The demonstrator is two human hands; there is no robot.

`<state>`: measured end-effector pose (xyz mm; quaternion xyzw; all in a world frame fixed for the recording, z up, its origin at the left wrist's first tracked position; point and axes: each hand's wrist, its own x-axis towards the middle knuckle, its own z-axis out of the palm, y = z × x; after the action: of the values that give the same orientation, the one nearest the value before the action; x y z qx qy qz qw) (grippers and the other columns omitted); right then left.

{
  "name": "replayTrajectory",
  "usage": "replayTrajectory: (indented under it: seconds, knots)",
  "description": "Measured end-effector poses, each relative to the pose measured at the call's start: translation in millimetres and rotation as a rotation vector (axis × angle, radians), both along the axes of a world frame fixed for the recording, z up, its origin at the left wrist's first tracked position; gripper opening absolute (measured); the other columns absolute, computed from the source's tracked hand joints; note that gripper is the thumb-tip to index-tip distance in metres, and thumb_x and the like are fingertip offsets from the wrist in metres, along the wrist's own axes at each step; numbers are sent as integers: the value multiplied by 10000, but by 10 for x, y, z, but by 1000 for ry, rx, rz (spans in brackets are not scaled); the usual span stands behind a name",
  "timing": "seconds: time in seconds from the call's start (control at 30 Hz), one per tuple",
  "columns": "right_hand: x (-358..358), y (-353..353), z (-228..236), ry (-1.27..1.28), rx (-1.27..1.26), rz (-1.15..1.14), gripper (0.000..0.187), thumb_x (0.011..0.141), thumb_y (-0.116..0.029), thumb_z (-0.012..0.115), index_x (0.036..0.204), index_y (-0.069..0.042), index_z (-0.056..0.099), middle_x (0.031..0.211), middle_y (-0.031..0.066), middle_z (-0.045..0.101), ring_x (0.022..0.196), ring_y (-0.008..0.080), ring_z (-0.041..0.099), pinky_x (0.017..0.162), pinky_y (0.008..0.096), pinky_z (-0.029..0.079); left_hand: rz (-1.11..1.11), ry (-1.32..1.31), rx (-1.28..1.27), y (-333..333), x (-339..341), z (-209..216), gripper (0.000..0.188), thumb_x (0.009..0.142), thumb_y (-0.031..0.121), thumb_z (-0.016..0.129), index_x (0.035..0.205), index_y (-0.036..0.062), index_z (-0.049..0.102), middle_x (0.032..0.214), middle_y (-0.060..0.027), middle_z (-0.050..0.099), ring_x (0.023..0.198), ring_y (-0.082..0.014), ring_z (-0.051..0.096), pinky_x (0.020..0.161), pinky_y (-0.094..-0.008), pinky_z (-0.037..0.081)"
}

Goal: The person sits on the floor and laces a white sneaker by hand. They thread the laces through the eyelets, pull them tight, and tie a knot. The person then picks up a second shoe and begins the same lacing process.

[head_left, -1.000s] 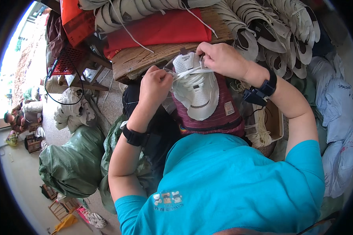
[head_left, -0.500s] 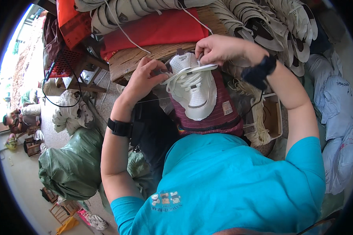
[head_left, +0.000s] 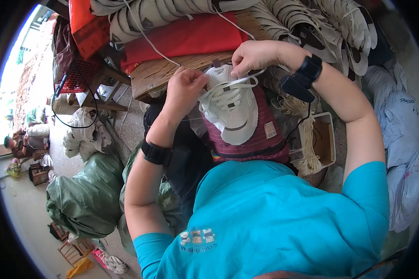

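A white mesh shoe upper (head_left: pixel 235 129), partly laced, lies on a maroon striped cushion (head_left: pixel 270 146) in front of my body, its tongue toward the table. Flat white shoelace (head_left: pixel 228 98) crosses its eyelets, with a loose loop near the top. At the upper's left edge my left hand (head_left: pixel 185 88) is closed in a pinch on the lace, though the fingertips partly hide it. My right hand (head_left: pixel 255 56) pinches the lace at the upper right, beside the tongue. Each wrist wears a black strap device.
Beyond the shoe stands a wooden table (head_left: pixel 156 74) with red cloth (head_left: pixel 186 35) and rows of stacked uppers (head_left: pixel 149 18). A white box (head_left: pixel 328 139) and a bundle of cream laces (head_left: pixel 307 153) sit at right. Green sacks (head_left: pixel 86 193) lie left, pale sacks (head_left: pixel 400 125) far right.
My left hand has moved right and in closer to the tongue. My right hand has shifted slightly left, and the lace stretched across the upper has become a slack loop.
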<state>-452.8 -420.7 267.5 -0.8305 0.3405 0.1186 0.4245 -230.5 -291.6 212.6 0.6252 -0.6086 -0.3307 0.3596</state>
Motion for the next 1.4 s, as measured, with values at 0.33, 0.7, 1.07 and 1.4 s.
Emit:
replayTrajectory:
  seconds: [0.33,0.7,1.07,1.4]
  knots:
    - [99,207,-152,-497,-593,-241,171,856,-177,680,810,-12,681,836,86,580,775,216,599,698,349,477,421,452,-190,751,709,161,177,993,165,608,1088,30,670,844,49,577,713,-29,478,643,-187,396]
    - [293,864,-53,-457,-771,206,142,805,-157,712,862,-65,621,875,81,572,908,278,550,830,400,419,642,481,694,2647,1611,-1940,429,959,422,636,1203,69,646,885,56,603,728,-80,525,671,-235,448]
    - [314,919,0,-489,-705,147,82,816,-102,659,864,-49,619,897,88,588,911,289,529,842,388,422,314,190,302,2922,1276,-1882,379,870,69,642,1247,39,614,1093,-114,695,1006,-188,638,912,-295,482]
    - [100,961,-192,-593,-601,-45,105,825,-144,646,873,-51,656,933,95,635,934,301,541,858,396,435,624,-790,-327,2641,1329,403,578,703,-109,466,1228,54,643,1041,-138,649,999,-326,606,894,-397,482]
